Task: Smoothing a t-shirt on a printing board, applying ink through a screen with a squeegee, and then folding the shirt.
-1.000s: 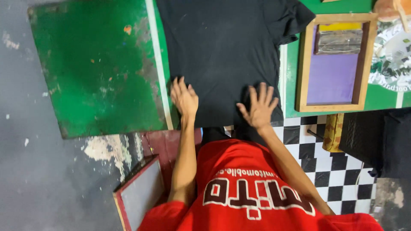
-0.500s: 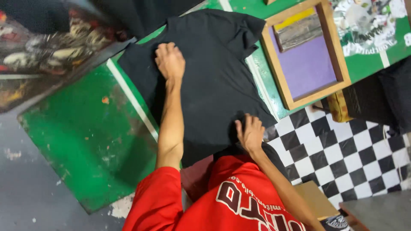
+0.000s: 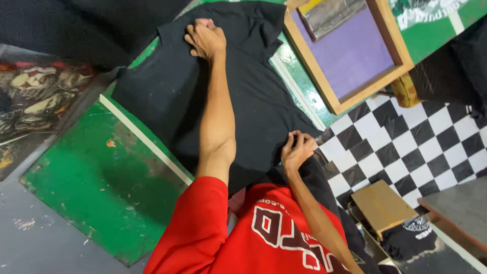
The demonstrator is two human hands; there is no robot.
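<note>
The right hand (image 3: 298, 152) pinched the near hem of the black T-shirt (image 3: 253, 109), fingers closed on the fabric at the desk (image 3: 101, 177) edge, apparently to anchor that end. The shirt lay flat on the green desk, its long axis running from the hem near the person's red-shirted torso (image 3: 243, 238) away to the collar end. The left hand (image 3: 205, 38), arm fully extended, rested at the far collar end with fingers curled onto the cloth, probably to draw it taut; a true grip could not be confirmed. Beyond to the right lay a wooden screen frame (image 3: 350, 50) with purple mesh, just beside the shirt.
</note>
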